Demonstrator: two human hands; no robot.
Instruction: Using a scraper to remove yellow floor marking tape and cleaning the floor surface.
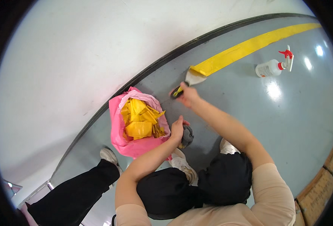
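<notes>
My right hand [189, 97] grips the black and yellow handle of a scraper [195, 77]. Its wide metal blade meets the end of a yellow floor tape strip [241, 49], where a small piece of the tape curls up. Closer to me, my left hand [177, 130] is closed around a crumpled dark grey rag [187, 136]; part of its fingers is hidden. Just left of that hand stands an open pink plastic bag [117, 130], filled with peeled yellow tape scraps [139, 129].
A white spray bottle [268, 69] with a red trigger stands on the grey floor [298, 113] at right. Black skirting [151, 69] edges the white wall. Another person's black-trousered leg [76, 192] is at lower left. Brown boxes [317, 190] line the lower right.
</notes>
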